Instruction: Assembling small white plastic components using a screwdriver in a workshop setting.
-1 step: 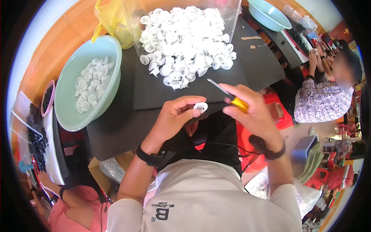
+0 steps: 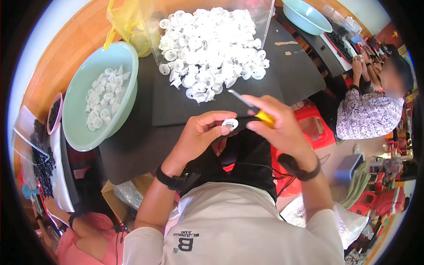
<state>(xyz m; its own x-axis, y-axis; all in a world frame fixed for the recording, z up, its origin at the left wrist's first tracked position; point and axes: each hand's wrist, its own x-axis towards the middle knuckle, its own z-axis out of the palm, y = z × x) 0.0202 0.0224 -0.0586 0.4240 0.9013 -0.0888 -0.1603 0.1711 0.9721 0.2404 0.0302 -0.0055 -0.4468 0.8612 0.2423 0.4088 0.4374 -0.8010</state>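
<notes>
at centre of the head view, the left hand (image 2: 201, 132) pinches a small white round plastic part (image 2: 230, 124) between thumb and fingertips, closed narrowly on its rim, just off the near edge of the black table (image 2: 300, 70). the part lies at about 3 o'clock from the left palm and about 9 o'clock from the right hand (image 2: 278, 128), so it sits between the two hands, touching the left fingers and just beside the right fingertips; whether these touch it cannot be told.

the right hand is closed around a yellow-handled tool (image 2: 264, 116). its thin metal shaft (image 2: 240, 98) runs from the handle toward 10 o'clock, so the long axis points up and away over the table, with the tip above the held part rather than on it. the tip is nearer the pile than the part.

at 12 o'clock from both hands lies a heap of white plastic parts (image 2: 212, 48), spilling from a clear container (image 2: 260, 17) onto the table, well apart from the hands. at 9 to 10 o'clock stands a pale green basin (image 2: 79, 128) holding more white pieces; the left hand is the nearer to it. a yellow bag (image 2: 128, 22) lies at 11 o'clock.

at 2 o'clock, another person (image 2: 366, 115) in a patterned top sits at the same table; these hands are separate from the wearer's.
</notes>
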